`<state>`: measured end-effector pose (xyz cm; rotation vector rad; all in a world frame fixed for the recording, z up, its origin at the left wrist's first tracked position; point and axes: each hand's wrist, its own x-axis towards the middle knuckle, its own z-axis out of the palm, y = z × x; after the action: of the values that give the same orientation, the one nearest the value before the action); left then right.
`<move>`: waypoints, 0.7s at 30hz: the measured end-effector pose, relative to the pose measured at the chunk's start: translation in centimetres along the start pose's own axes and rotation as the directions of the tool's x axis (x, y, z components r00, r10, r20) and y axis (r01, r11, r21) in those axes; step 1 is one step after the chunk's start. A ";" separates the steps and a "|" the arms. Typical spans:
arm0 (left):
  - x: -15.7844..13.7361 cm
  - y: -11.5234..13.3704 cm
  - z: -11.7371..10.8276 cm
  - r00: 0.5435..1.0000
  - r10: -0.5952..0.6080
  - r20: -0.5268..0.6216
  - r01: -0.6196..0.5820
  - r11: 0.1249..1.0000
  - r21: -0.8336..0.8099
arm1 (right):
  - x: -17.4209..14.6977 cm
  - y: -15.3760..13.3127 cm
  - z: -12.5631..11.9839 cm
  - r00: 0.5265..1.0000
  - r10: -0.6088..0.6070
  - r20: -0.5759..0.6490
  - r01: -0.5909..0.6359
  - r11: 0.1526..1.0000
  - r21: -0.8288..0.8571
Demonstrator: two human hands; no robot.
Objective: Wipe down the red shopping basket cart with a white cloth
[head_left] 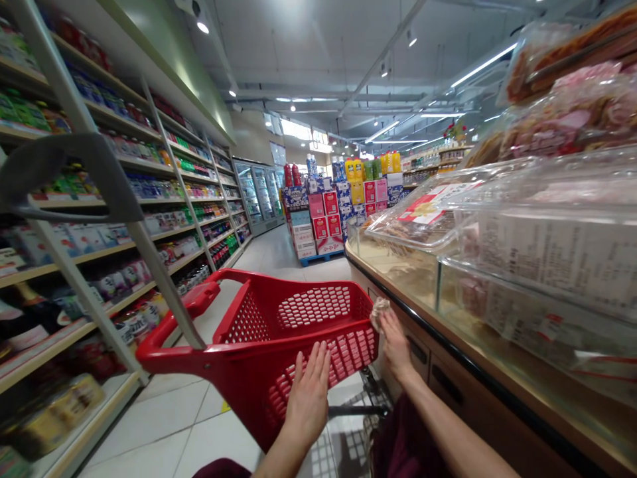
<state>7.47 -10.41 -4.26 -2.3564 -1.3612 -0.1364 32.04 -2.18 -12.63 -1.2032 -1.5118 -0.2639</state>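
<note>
A red plastic shopping cart with perforated sides stands in front of me, and nothing shows inside the part of its basket I can see. Flat against its near side lies my left hand, fingers stretched out and holding nothing. My right hand is at the cart's right corner, its fingers pressing a crumpled pale cloth against the red rim. The cart's grey pull handle rises at the left on metal tubes.
Shelves of packaged goods line the left side. Close on the right runs a display counter with a black edge, stacked with clear plastic food packs. Stacked drink boxes stand ahead on a blue pallet. Glass-door fridges are behind.
</note>
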 end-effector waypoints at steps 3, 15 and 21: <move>0.5 0.0 -0.2 1.000 0.011 -0.013 -0.011 1.000 -0.011 | -2.2 0.1 0.8 0.991 0.011 0.134 -0.011 1.000 -0.006; -1.1 -2.5 0.7 0.993 -0.111 -0.045 0.113 0.993 0.025 | -1.8 -7.3 1.9 0.970 -0.109 0.216 0.109 0.994 0.011; -1.3 -3.5 -0.5 0.987 -0.157 -0.021 0.157 0.988 0.012 | 0.1 -9.8 0.6 0.978 -0.113 0.176 0.102 0.992 0.071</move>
<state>3.85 -10.12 -3.08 -2.2295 -1.5328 -0.1947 24.01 -6.12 -8.60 -1.1217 -1.7331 -0.1823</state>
